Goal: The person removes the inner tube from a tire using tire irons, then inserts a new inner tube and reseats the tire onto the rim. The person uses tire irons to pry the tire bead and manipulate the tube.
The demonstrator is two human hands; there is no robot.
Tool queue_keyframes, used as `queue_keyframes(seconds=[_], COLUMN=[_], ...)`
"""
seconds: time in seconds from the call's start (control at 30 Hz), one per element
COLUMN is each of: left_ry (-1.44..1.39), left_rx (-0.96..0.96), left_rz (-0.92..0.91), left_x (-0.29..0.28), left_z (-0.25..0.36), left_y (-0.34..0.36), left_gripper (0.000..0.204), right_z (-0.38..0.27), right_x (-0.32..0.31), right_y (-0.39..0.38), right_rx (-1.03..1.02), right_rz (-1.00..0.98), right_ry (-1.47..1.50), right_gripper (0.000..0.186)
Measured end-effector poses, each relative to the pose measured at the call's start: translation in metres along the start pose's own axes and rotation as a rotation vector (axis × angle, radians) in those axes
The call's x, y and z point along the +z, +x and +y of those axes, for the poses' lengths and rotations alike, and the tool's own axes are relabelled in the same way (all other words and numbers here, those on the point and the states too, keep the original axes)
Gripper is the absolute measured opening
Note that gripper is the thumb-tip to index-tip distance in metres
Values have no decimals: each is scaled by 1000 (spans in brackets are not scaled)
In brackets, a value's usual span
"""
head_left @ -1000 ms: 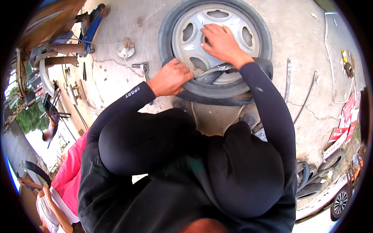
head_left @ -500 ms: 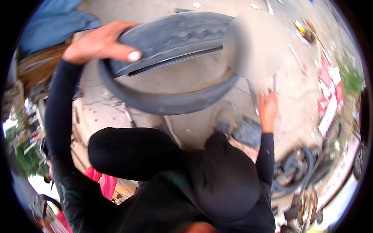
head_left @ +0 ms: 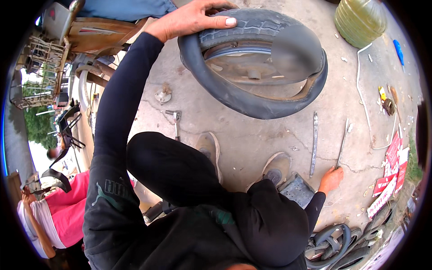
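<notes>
My left hand [head_left: 198,19] is laid over the far left part of a black tyre [head_left: 256,21], thumb on the tread and fingers going over the edge. A smooth dark rubber loop [head_left: 256,105] bows toward me along the tyre's near side. Inside the ring show a metal rim edge and a hub; a blurred patch hides its right part. At the right, my right hand [head_left: 331,180] is closed around the near end of a thin metal tyre lever [head_left: 344,144] low over the ground. Another flat metal lever [head_left: 313,144] lies to its left.
A ratchet wrench [head_left: 177,123] lies left of my shoes, near a small round metal part [head_left: 163,93]. By my right shoe sits a dark tray [head_left: 297,191]. A yellowish container [head_left: 360,22] stands far right, tyres [head_left: 333,245] lie near right. A person in pink trousers [head_left: 67,202] is at the left.
My view has shifted, and the tyre now shows farther right. My right hand has closed on the near end of a lever; my left hand stays on the tyre.
</notes>
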State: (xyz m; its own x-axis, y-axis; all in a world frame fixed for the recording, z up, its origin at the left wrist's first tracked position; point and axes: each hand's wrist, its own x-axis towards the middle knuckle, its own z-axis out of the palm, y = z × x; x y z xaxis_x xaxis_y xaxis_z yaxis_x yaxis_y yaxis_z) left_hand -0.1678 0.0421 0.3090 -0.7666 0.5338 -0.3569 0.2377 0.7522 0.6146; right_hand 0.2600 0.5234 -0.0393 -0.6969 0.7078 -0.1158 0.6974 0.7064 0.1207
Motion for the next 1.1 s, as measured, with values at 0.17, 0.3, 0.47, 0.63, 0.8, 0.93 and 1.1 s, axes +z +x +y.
queue_keyframes(seconds=[0.17,0.3,0.47,0.63,0.8,0.93,1.1], left_ry=[577,495,482,524,432,377,326], left_rx=[221,433,315,314,371,364,348], left_rz=[326,224,241,381,462,481,456], left_x=[31,20,12,25,25,29,24], left_z=[25,12,-3,-9,-19,-20,-23], left_y=[-13,1,19,44,37,39,33], left_gripper=[64,88,83,77,73,72,74], right_z=[15,26,-44,-137,-204,-225,-249], right_x=[-14,-45,-232,-356,-396,-417,-427], right_y=[2,-3,-23,-11,15,35,36], right_rx=[97,-55,-252,-715,-805,-640,-560], right_rz=[-122,30,-286,-92,-303,-607,-760], right_ry=[107,659,940,631,753,802,838], right_gripper=[29,28,22,19,24,31,35])
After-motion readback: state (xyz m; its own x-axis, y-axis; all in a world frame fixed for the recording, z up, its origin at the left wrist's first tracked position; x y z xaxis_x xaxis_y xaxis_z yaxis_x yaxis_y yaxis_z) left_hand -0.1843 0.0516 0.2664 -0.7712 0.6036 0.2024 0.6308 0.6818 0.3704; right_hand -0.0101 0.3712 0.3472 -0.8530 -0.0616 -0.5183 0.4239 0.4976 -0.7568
